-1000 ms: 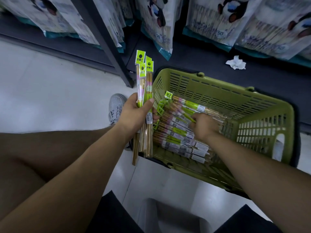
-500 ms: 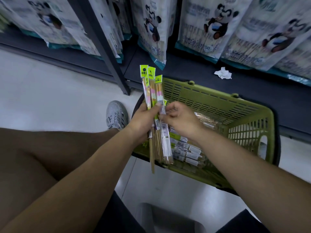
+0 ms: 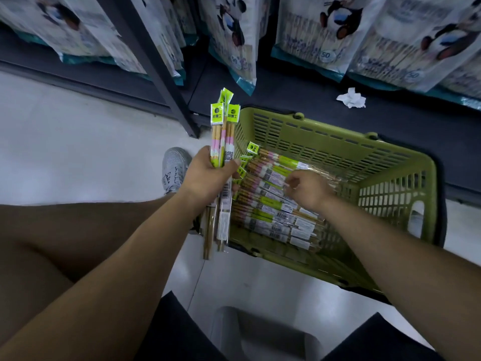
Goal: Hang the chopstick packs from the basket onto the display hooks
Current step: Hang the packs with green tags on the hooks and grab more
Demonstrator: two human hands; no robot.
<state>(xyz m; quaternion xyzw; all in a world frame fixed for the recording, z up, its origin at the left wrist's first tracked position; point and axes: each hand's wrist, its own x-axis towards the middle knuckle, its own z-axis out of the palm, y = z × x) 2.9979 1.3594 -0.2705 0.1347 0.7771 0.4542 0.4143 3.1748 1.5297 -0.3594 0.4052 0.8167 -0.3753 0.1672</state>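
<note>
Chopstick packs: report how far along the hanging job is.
Done: no pack shows on a hook; no hooks are in view. In hand: the left hand grips a bundle of packs upright, and the right hand reaches the pile in the green basket. Left: that whole pile, plus the bundle.

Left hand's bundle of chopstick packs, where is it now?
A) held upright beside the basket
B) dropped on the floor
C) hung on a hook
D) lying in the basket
A: the left hand grips the bundle of chopstick packs upright, just left of the green basket.
</note>
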